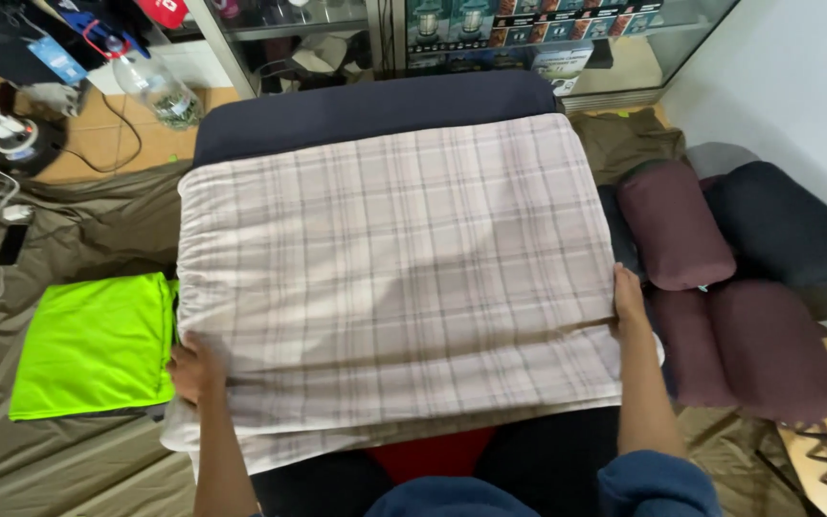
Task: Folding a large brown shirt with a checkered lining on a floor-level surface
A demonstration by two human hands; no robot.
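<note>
Fingers of the left hand [195, 369] curl onto the near left edge of a pale pink and grey plaid flannel blanket [394, 278], pinching the layered cloth at that corner; motion blur hides how tightly they close. Farther left, a bright lime-green folded fabric square [93, 345] lies flat on an olive-brown ground sheet [59, 469], just beside the blanket's left edge. Behind it, on the tan tiled floor [88, 144], sit a round black device with white cables [13, 144] and a clear plastic bottle [157, 91] tipped on its side.

The plaid blanket is spread wide and flat over a dark navy padded mat [366, 105], whose far strip shows bare beyond the blanket's top edge. Its near edge is folded in several layers, close to the person's body, where a red patch of cloth [433, 455] peeks out below.

At the blanket's right edge the right hand [629, 302] lies flat, fingers together and pressed along the side of the cloth, palm down. Right of that hand lie maroon stuffed cylindrical sacks [677, 225] and a dark navy stuffed sack [782, 225], bunched near a white wall [787, 86]. A glass-fronted display cabinet [490, 33] stands at the far end
</note>
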